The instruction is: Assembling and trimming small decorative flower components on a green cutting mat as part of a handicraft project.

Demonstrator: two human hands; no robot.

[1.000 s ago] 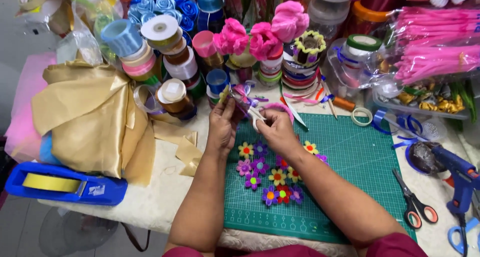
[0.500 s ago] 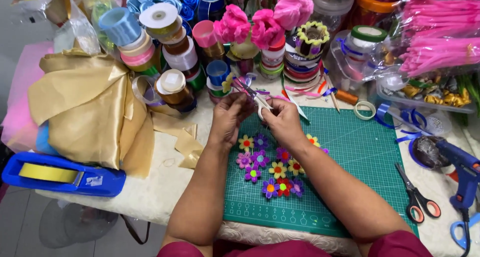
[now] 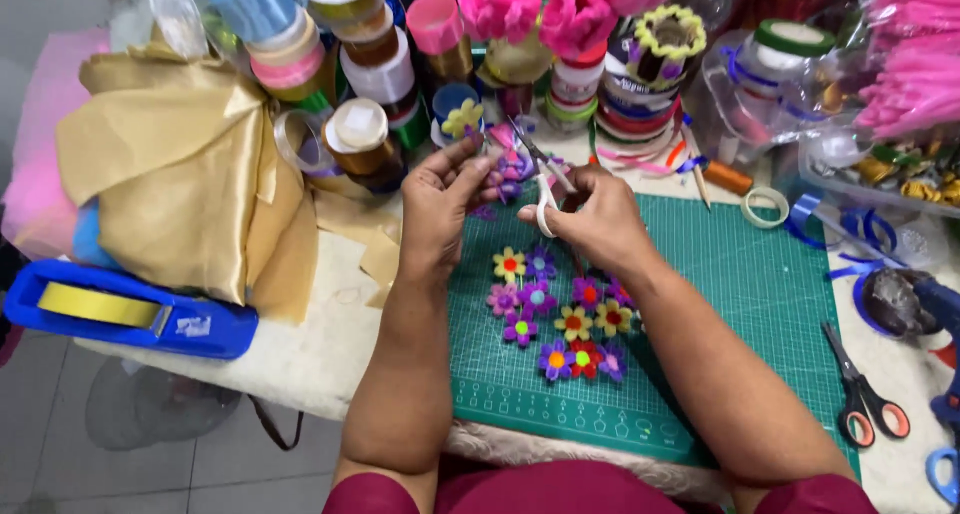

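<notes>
left hand (image 3: 440, 199) is pinching a purple flower (image 3: 510, 164) above the green mat (image 3: 740, 304); i'm seeing my right hand (image 3: 590, 219) gripping small scissors (image 3: 540, 179) against it, blades pointing up, with finished flowers (image 3: 560, 319) lying below.

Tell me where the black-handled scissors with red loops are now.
The black-handled scissors lie at the right edge of the green cutting mat, below the blue glue gun.

Purple piece (image 3: 512, 166) mostly hidden behind left hand (image 3: 440, 209); glue gun (image 3: 935, 314) cut off at right edge.
</notes>
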